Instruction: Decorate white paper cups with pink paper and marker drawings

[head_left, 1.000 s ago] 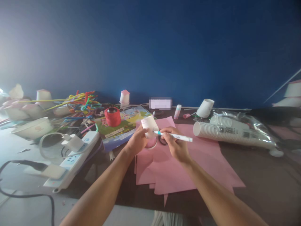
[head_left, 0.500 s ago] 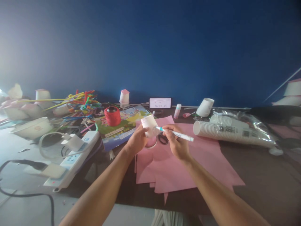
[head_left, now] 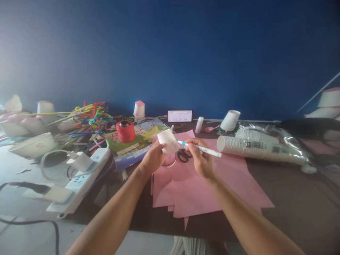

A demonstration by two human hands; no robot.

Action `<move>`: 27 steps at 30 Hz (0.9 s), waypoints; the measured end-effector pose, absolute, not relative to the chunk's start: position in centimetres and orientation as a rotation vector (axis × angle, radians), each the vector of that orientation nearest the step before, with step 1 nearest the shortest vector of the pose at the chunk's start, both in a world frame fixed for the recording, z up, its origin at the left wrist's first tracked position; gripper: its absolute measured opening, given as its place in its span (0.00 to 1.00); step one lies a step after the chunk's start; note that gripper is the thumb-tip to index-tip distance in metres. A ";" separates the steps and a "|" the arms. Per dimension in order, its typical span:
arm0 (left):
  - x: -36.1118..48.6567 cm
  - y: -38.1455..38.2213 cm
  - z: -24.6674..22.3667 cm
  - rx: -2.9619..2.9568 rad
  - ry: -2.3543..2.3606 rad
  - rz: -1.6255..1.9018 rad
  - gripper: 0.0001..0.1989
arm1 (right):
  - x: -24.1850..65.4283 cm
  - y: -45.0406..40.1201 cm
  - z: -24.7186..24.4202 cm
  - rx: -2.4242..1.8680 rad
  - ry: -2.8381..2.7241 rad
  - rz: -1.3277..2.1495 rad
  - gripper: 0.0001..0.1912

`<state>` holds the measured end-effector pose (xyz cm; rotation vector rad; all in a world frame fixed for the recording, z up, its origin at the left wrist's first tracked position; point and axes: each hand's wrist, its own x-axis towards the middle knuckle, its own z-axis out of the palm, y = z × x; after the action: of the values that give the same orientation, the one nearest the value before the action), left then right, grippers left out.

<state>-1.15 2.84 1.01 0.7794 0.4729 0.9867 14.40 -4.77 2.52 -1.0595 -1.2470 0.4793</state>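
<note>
A white paper cup, tilted on its side, is gripped by my left hand over the middle of the table. Faint pencil-like marks show on its wall. My right hand holds a white marker with a teal end, its tip just right of the cup and apart from it. Below the cup lies a round pink piece with a white rim. Black-handled scissors rest beside it, partly hidden. Pink paper sheets spread under both hands.
Stacked paper cups in a plastic bag lie at the right. A single cup, glue stick and timer screen stand behind. Leftward are red thread, a colourful booklet, pipe cleaners and a power strip.
The marker's tip has drawn back from the cup, leaving a small gap. My left hand still holds the cup, turned slightly. The whole view has shifted a little.
</note>
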 end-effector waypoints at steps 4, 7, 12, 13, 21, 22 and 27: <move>-1.1 2.6 1.1 0.796 0.453 0.978 0.21 | 14.4 -4.7 2.3 -1.060 -1.276 0.505 0.10; -1.3 2.7 1.0 0.799 0.473 0.964 0.19 | 14.2 -4.8 2.2 -1.057 -1.288 0.536 0.10; -1.9 3.6 0.3 0.788 0.504 0.964 0.16 | 13.8 -5.3 2.3 -1.029 -1.371 0.573 0.10; -2.0 3.7 0.1 0.786 0.511 0.965 0.16 | 13.8 -5.4 2.4 -1.021 -1.404 0.583 0.10; -2.3 3.7 -0.1 0.753 0.530 0.984 0.19 | 14.1 -5.1 2.5 -1.030 -1.278 0.520 0.10; -2.2 3.7 -0.1 0.753 0.528 0.983 0.19 | 14.3 -5.0 2.5 -1.038 -1.251 0.508 0.10; -2.0 3.6 -0.2 0.801 0.483 0.950 0.18 | 14.5 -4.6 2.6 -1.059 -1.227 0.498 0.10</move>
<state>-2.04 3.59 -0.25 0.8012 0.4835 0.9495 14.51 -4.57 2.57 -1.0588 -1.2265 0.4980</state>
